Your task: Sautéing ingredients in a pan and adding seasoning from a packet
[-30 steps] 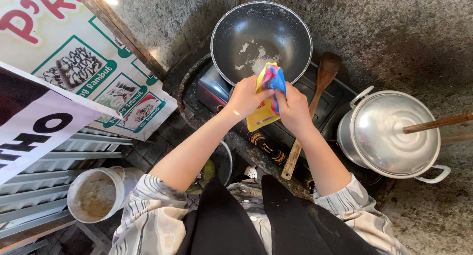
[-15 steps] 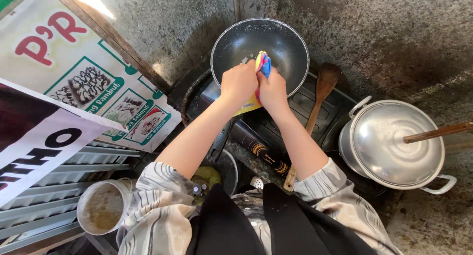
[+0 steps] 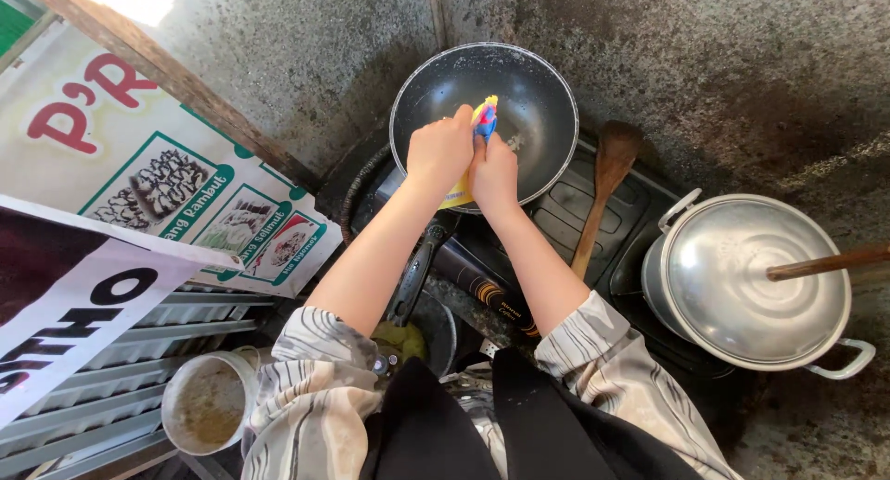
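Both of my hands hold a small yellow, blue and red packet (image 3: 483, 120) over a dark wok (image 3: 538, 90) on a black stove (image 3: 565, 222). My left hand (image 3: 439, 153) grips the packet's left side and my right hand (image 3: 494, 176) grips its right side, fingers pinched at the top edge. The packet's lower part is hidden behind my hands. White residue lies at the bottom of the wok. The wok's black handle (image 3: 417, 268) points back toward me.
A wooden spatula (image 3: 603, 188) lies on the stove right of the wok. A lidded metal pot (image 3: 751, 281) with a wooden stick across it stands at the right. Printed banners (image 3: 139, 202) hang at the left, and a dirty white bucket (image 3: 209, 401) sits below.
My hands have carried the packet forward, from in front of the wok's near rim to over its middle. The view has shifted slightly.
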